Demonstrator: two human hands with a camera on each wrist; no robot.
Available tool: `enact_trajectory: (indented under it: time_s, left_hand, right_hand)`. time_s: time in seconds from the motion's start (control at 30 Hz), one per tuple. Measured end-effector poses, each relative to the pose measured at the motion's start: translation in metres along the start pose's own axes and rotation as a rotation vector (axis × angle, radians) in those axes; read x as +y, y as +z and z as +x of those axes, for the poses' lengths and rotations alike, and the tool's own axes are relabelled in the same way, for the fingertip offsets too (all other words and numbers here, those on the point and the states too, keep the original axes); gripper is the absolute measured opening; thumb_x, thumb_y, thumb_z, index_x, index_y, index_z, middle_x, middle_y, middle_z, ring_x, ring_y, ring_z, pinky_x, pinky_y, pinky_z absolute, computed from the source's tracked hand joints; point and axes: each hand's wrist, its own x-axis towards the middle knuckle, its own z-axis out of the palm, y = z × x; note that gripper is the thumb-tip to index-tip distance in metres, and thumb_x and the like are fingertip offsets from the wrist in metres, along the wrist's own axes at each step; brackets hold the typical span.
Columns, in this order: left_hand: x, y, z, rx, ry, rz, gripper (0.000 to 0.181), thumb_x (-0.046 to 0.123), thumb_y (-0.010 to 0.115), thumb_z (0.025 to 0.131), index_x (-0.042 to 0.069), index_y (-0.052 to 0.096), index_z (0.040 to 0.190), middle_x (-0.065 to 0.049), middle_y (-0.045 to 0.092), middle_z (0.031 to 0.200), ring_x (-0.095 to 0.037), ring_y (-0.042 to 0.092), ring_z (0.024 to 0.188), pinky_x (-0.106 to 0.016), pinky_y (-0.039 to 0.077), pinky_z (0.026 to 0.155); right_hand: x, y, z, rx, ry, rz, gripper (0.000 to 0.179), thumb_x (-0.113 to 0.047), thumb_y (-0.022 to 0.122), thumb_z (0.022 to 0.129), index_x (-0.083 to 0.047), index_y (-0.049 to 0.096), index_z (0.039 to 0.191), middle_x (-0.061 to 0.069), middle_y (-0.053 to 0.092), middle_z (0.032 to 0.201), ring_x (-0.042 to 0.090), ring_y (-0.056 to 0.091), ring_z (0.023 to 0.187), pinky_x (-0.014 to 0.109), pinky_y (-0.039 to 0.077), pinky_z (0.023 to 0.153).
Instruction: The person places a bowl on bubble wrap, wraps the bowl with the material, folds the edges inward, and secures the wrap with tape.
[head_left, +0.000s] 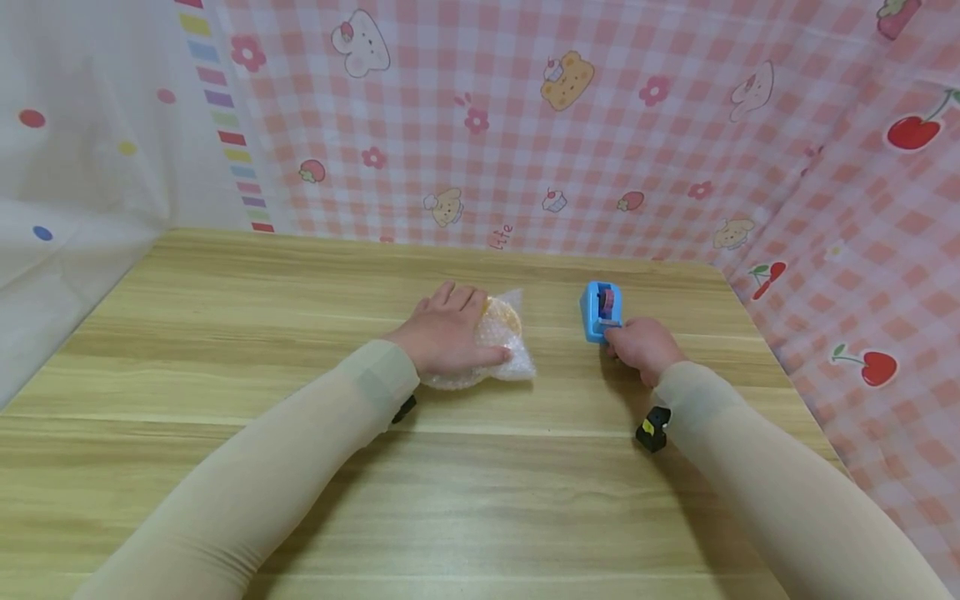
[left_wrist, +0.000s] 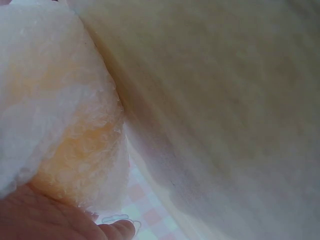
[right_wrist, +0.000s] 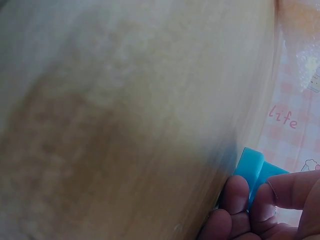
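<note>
A bubble-wrapped bundle [head_left: 517, 364] lies on the table in the head view, with something yellow-orange showing through the clear wrap. My left hand [head_left: 447, 333] rests over its left part, fingers extended and thumb spread along the near side. In the left wrist view the bubble wrap [left_wrist: 80, 145] fills the left, above part of the palm. To the right stands a light-blue tape dispenser [head_left: 588, 315] with a small reddish roll in it. My right hand [head_left: 643, 346] grips its near end with curled fingers. The right wrist view shows fingertips [right_wrist: 235, 192] against the blue dispenser [right_wrist: 250, 162].
The wood-grain table [head_left: 480, 508] reaches back to a pink checked cloth [head_left: 510, 150] with cartoon prints. A similar cloth [head_left: 900, 275] hangs at the right, and a white dotted sheet [head_left: 82, 133] at the left. A black wrist camera [head_left: 653, 429] sits under the right sleeve.
</note>
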Motion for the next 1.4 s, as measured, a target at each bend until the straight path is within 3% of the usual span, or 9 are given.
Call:
enact_trajectory:
  time_s: [1.4]
  left_hand:
    - [0.0003,-0.0006,-0.0011,-0.003,-0.006,0.007,0.113,0.084,0.045,0.092,0.008,0.012,0.170,-0.012,0.015,0.177,-0.043,0.005,0.164,-0.065,0.016,0.130]
  right_hand:
    - [0.0002,-0.0063,-0.0020,-0.031,-0.015,-0.020,0.033,-0.023,0.046,0.107,0.003,0.064,0.115,0.016,0.060,0.114,0.029,0.050,0.103,0.034,0.043,0.083]
